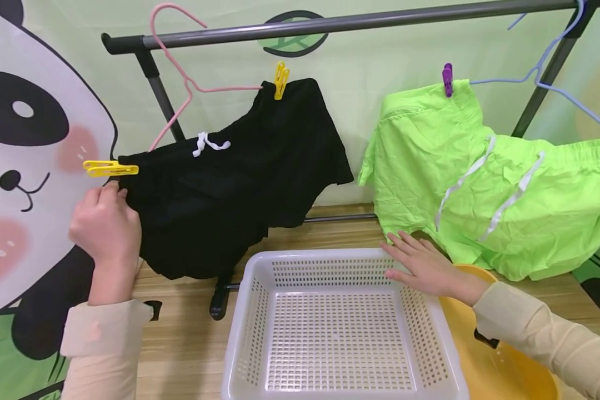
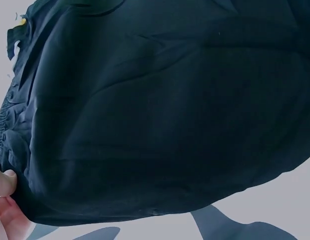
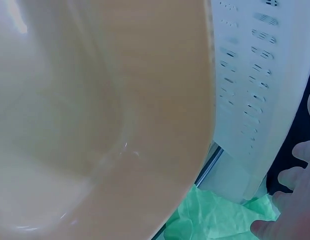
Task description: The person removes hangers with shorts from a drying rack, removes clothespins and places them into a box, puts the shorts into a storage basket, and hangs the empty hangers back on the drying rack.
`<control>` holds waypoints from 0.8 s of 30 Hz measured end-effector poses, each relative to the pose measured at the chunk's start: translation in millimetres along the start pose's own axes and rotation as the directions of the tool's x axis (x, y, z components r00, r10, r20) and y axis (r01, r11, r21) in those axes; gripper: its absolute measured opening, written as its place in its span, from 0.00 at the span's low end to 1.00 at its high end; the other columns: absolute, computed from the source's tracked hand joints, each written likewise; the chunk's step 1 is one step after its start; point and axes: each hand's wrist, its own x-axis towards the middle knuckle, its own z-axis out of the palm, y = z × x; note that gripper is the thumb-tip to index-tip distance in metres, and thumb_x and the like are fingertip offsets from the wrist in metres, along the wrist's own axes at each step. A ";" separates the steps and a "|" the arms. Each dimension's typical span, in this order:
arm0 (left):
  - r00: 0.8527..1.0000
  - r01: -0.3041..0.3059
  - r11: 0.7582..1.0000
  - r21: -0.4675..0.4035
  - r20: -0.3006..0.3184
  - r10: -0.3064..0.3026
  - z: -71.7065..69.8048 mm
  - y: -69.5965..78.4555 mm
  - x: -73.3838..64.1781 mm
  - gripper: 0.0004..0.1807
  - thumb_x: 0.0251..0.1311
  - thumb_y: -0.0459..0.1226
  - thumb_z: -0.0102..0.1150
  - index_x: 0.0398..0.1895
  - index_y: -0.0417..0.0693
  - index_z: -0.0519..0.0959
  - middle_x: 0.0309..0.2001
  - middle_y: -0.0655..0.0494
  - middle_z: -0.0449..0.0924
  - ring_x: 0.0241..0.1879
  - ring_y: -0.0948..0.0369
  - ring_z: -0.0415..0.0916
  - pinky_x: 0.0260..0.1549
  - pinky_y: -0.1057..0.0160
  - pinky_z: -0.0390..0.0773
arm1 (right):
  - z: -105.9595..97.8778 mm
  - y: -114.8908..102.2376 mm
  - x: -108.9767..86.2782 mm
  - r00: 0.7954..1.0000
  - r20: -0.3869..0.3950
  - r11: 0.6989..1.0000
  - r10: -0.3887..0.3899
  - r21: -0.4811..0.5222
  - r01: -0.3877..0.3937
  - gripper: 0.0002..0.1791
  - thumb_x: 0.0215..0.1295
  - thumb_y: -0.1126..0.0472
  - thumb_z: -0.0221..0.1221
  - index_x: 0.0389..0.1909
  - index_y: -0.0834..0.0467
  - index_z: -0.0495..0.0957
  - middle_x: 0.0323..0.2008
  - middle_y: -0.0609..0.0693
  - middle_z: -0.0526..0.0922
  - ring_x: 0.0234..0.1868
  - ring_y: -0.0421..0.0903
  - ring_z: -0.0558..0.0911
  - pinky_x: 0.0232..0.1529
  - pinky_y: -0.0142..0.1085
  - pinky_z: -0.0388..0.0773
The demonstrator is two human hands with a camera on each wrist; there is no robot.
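White basket (image 1: 330,322) waits below; your left hand (image 1: 105,225) pinches the black shorts (image 1: 230,178) beside the yellow clip (image 1: 110,168), right hand (image 1: 425,266) spread flat. Steady the waistband and release that clip first.

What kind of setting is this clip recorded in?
Probably an indoor laundry-drying corner, perhaps staged. Black shorts and green shorts hang pegged to hangers on a metal drying rail, a white perforated basket stands on the wood floor, and a panda backdrop covers the wall.
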 end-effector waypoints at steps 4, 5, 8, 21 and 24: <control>1.000 -0.001 1.000 -0.015 -0.031 0.001 -4.1 -0.6 0.2 0.17 0.62 0.39 0.41 0.39 0.38 0.79 0.35 0.40 0.79 0.31 0.40 0.72 0.26 0.43 0.69 | -0.7 -0.1 0.2 1.000 -0.001 1.000 0.002 0.004 -0.002 0.35 0.63 0.40 0.43 0.66 0.54 0.52 0.68 0.56 0.48 0.68 0.58 0.46 0.60 0.60 0.45; 0.999 -0.001 1.000 -0.017 -0.037 0.001 -5.2 -0.7 0.1 0.17 0.62 0.39 0.42 0.39 0.38 0.80 0.35 0.40 0.79 0.31 0.40 0.72 0.26 0.43 0.69 | -0.8 -0.2 0.2 1.000 -0.001 1.000 0.002 0.002 -0.002 0.35 0.63 0.41 0.43 0.66 0.54 0.52 0.68 0.56 0.48 0.68 0.58 0.46 0.60 0.60 0.45; 0.998 -0.014 1.000 -0.025 -0.062 0.012 -8.5 -0.8 0.1 0.17 0.62 0.39 0.42 0.38 0.38 0.80 0.34 0.40 0.79 0.31 0.40 0.72 0.26 0.43 0.69 | -1.2 0.1 0.3 1.000 -0.003 1.000 0.008 0.004 -0.008 0.34 0.63 0.41 0.44 0.66 0.54 0.53 0.67 0.57 0.49 0.68 0.58 0.46 0.60 0.60 0.46; 0.990 -0.042 0.994 -0.103 -0.137 0.028 -18.2 5.1 -5.1 0.18 0.62 0.41 0.44 0.34 0.37 0.81 0.32 0.39 0.79 0.31 0.41 0.72 0.28 0.44 0.69 | -11.7 15.3 -5.2 0.998 -0.054 1.000 0.022 -0.015 -0.023 0.34 0.64 0.42 0.43 0.66 0.56 0.53 0.67 0.59 0.50 0.67 0.61 0.48 0.58 0.61 0.48; 0.988 -0.056 0.993 -0.107 -0.150 0.039 -21.4 8.3 -6.5 0.19 0.62 0.41 0.43 0.34 0.37 0.81 0.31 0.39 0.79 0.30 0.41 0.72 0.27 0.45 0.69 | -16.7 18.9 -7.6 0.997 -0.070 1.000 0.026 -0.008 -0.026 0.34 0.64 0.44 0.44 0.66 0.58 0.53 0.67 0.61 0.50 0.66 0.62 0.49 0.57 0.62 0.49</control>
